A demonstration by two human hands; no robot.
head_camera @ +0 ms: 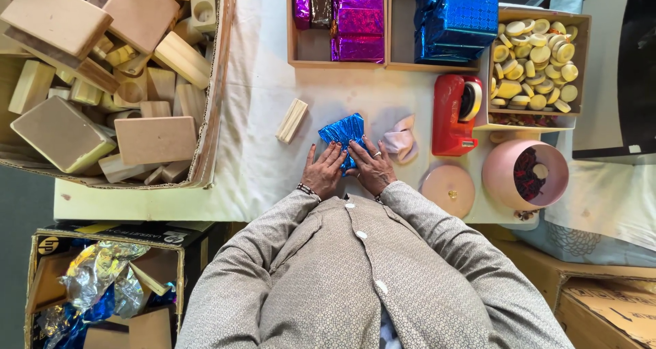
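Observation:
A small package wrapped in shiny blue foil [344, 131] lies on the white cloth-covered table [253, 151] in front of me. My left hand [322, 171] presses on its near left side, fingers spread on the foil. My right hand [372, 168], with a ring on one finger, presses its near right side. Both hands touch the foil and almost meet over the package's near edge. A bare ribbed wooden block [292, 121] lies to the left of the package. A crumpled pale pink piece [401, 140] sits just right of it.
A big cardboard box of wooden blocks [109, 82] fills the left. At the back stand trays of purple-wrapped [357, 21] and blue-wrapped [456, 21] packages. On the right are a red tape dispenser [454, 113], a box of round yellow discs [536, 62], a pink tin [526, 175] and its lid [447, 188].

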